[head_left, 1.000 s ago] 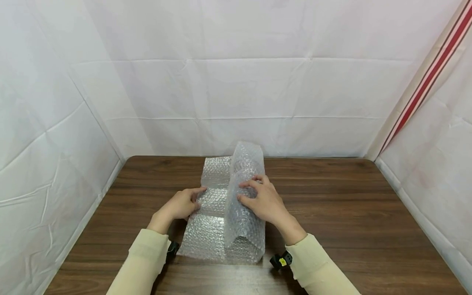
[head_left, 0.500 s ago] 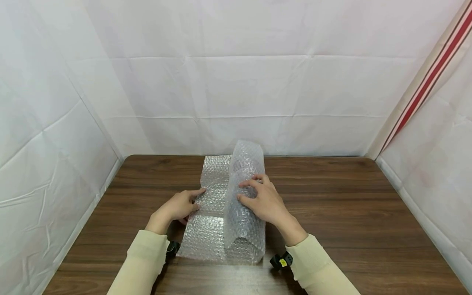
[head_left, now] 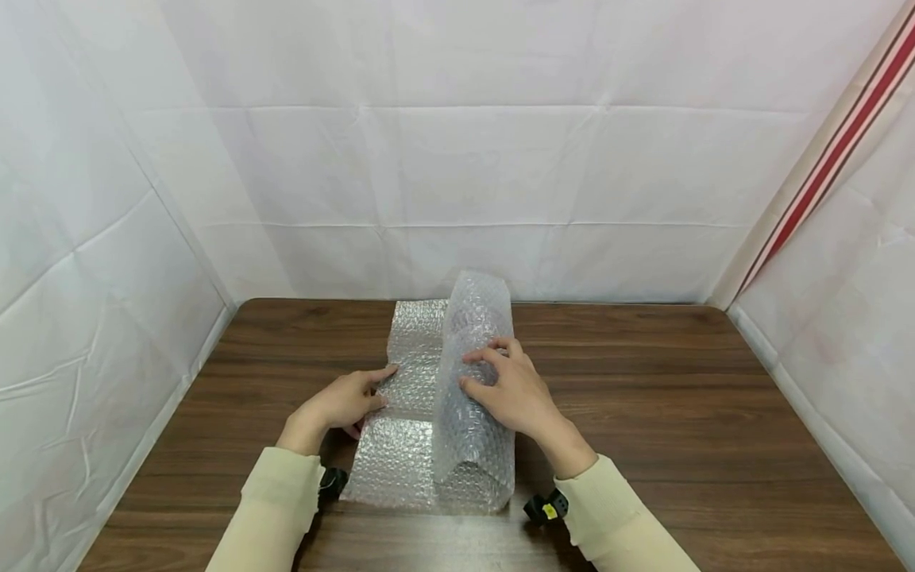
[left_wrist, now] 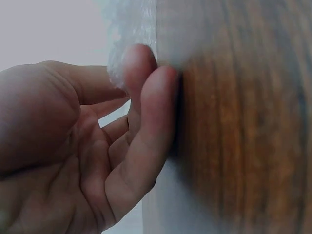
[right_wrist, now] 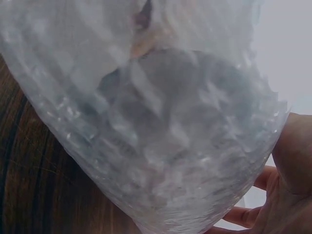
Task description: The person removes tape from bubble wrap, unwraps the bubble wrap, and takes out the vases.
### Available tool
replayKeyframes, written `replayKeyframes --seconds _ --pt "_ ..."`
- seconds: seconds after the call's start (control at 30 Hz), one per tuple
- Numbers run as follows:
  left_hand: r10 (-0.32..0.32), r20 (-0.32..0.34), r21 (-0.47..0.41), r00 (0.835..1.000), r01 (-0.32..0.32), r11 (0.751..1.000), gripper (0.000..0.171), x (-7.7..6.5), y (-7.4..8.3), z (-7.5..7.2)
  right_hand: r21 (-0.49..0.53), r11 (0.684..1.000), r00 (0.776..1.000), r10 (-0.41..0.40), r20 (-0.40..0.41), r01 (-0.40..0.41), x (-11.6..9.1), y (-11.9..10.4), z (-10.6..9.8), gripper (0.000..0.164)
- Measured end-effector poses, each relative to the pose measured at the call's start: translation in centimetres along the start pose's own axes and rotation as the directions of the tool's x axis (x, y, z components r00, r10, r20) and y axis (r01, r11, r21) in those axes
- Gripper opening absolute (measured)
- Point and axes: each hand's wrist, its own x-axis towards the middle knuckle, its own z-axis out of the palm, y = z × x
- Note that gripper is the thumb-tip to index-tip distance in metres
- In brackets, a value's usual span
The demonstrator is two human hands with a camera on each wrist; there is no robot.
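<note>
Bubble wrap (head_left: 396, 457) likely light, soft, springy, slick: pinch edge (head_left: 357, 469), cup roll (head_left: 472, 441) lightly. Your left grip (head_left: 341, 402) holds edge; right grip (head_left: 513, 391) curls over roll.

No readable text, tbh. There's a yellow sticker (head_left: 550, 511) on the black wrist camera (head_left: 534, 509), around 5 o'clock in the head view, too small to make out.

Left hand (head_left: 341, 400) and right hand (head_left: 513, 389) bent-fingered
</note>
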Motion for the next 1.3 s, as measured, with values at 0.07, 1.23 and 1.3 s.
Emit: replayKeyframes --seconds 0.07,1.23,1.3 --pt "0.001 0.008 0.006 1.0 -0.002 1.0 0.062 0.0 0.0 -0.1 -0.014 1.0 1.0 -0.005 0.003 0.005 0.1 -0.1 -0.1 0.036" --pt "0.007 0.003 0.003 1.0 -0.007 1.0 0.067 -0.2 -0.2 0.0 -0.328 0.94 0.992 0.115 0.048 -0.093 0.4 -4.2 0.6 0.071" --pt "0.008 0.002 0.004 1.0 -0.008 1.0 0.067 -0.1 -0.2 0.0 -0.336 0.937 0.992 0.118 0.039 -0.098 0.4 -4.3 0.7 0.073"
